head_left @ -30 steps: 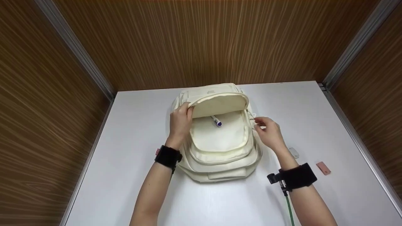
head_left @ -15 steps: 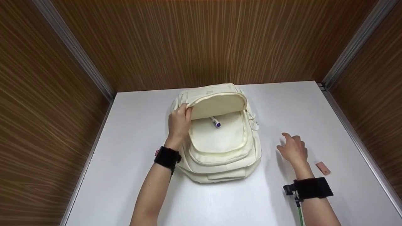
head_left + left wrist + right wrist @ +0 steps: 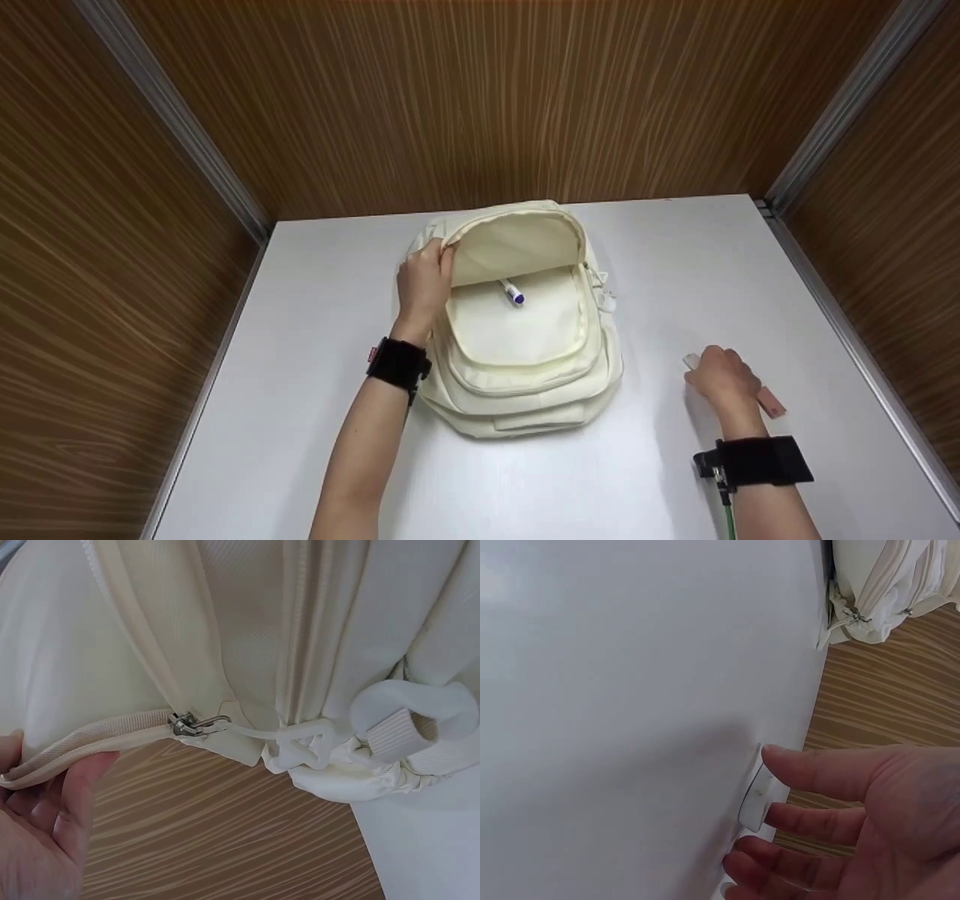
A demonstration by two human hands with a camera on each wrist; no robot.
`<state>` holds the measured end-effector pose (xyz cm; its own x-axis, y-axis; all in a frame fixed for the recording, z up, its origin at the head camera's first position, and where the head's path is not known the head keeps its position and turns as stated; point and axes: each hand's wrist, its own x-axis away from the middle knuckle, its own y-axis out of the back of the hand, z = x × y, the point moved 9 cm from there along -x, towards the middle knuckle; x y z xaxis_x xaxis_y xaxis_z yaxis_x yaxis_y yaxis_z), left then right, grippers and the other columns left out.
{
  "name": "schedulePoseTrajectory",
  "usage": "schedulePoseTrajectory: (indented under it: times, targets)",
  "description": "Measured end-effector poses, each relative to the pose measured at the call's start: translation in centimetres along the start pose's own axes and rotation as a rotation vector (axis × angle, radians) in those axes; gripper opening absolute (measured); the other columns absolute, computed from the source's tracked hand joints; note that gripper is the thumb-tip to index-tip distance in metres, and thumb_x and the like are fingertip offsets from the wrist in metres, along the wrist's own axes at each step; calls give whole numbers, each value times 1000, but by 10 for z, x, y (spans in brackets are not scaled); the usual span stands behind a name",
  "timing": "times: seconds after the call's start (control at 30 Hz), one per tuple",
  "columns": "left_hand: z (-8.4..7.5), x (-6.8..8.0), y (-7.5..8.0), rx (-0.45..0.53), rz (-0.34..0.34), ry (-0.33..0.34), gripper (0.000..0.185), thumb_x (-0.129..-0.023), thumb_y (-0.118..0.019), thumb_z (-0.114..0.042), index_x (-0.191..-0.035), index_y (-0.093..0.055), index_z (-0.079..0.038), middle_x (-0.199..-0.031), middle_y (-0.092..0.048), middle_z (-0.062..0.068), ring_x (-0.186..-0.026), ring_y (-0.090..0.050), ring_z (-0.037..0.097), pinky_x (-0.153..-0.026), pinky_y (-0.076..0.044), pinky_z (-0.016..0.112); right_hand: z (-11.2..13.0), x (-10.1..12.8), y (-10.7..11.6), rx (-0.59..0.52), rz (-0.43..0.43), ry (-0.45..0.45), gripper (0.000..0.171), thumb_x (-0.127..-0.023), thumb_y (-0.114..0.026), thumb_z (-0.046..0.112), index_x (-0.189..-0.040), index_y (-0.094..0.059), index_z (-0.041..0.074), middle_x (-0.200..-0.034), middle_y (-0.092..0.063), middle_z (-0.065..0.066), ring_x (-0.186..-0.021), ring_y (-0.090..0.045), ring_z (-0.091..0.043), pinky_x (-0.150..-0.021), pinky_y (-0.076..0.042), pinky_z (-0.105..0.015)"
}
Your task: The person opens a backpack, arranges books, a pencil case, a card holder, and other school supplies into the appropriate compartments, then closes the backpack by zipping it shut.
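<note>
**Cream backpack held open; white eraser under my right fingers**

Item 1: cream backpack [image 3: 525,360], lying flat near the middle of the white table [image 3: 300,420], top toward the wood-panelled wall [image 3: 480,97]. My left hand [image 3: 424,281] pinches the zipper edge of the raised flap [image 3: 517,240], fingers curled round it, keeping the compartment open. In the left wrist view the metal zipper slider [image 3: 184,723] sits just beside my fingertips [image 3: 82,780].

Item 2: pen with a purple end [image 3: 514,292], lying on the inner panel below the flap.

Item 3: small white eraser [image 3: 759,795], on the table well right of the backpack. My right hand [image 3: 724,375] is over it, fingers loosely spread and touching it, not closed round it.

Item 4: small pink eraser [image 3: 772,403], just beside my right hand.
</note>
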<state>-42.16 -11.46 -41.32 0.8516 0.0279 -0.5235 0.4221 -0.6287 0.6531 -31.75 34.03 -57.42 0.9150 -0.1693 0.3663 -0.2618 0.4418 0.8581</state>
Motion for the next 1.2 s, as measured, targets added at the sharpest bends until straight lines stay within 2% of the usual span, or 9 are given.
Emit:
schedulePoseTrajectory:
  times: [0.07,0.17,0.23,0.37,0.6,0.83,1.03,1.2]
  targets:
    - [2,-2,-1,-6,5,14,26,-97,-63,-22,-78,-59,-6,-64,-59,7,-56,-48,23,-51,-42,44,-3,-1,-1,9,17,-23,37,-87,-61,11,-102,-54,-22,-75,-55,-24,-65,-55,-34,-56,-48,-48]
    - [4,-5,-2,-11,13,36,29,-97,-62,-26,-76,-58,-6,-64,-57,7,-56,-48,24,-52,-42,45,-3,-2,-1,8,30,-48,33,-86,-55,10,-101,-54,-20,-70,-54,-20,-60,-53,-30,-54,-46,-43]
    - [6,-6,-4,-16,21,50,31,-98,-62,-27,-75,-57,-7,-64,-56,7,-57,-48,25,-53,-42,46,-1,-3,-1,-10,17,-47,32,-85,-54,10,-99,-54,-18,-71,-54,-20,-61,-53,-30,-52,-45,-42]
    - [9,-8,-6,-18,32,78,31,-98,-62,-29,-76,-58,-8,-70,-62,10,-58,-52,27,-55,-44,48,16,-4,2,-104,-43,16,33,-85,-59,13,-99,-57,-16,-76,-60,-21,-64,-56,-29,-53,-46,-38]
    - [10,-10,-8,-16,39,96,29,-98,-61,-31,-83,-63,-6,-85,-70,17,-69,-64,35,-59,-47,51,71,-6,16,-318,-140,144,37,-85,-70,15,-108,-64,-13,-80,-70,-12,-63,-64,-14,-57,-47,-27]
    - [11,-11,-10,-12,56,111,31,-98,-61,-32,-80,-61,-6,-78,-67,15,-62,-57,29,-58,-45,49,139,1,32,-399,-286,302,33,-80,-76,17,-104,-72,-6,-84,-68,-11,-72,-64,-19,-64,-47,-28]
    - [12,-11,-14,-8,64,116,34,-98,-60,-32,-75,-56,-8,-69,-61,10,-59,-50,26,-56,-44,47,188,1,29,-411,-312,395,28,-79,-76,16,-98,-74,-4,-80,-68,-9,-72,-65,-18,-65,-49,-27]
    - [12,-10,-14,-6,54,113,35,-98,-60,-32,-73,-54,-9,-70,-61,11,-59,-51,27,-56,-44,47,212,-3,21,-431,-302,414,26,-78,-76,12,-98,-73,-4,-79,-68,-9,-71,-66,-18,-67,-51,-28]
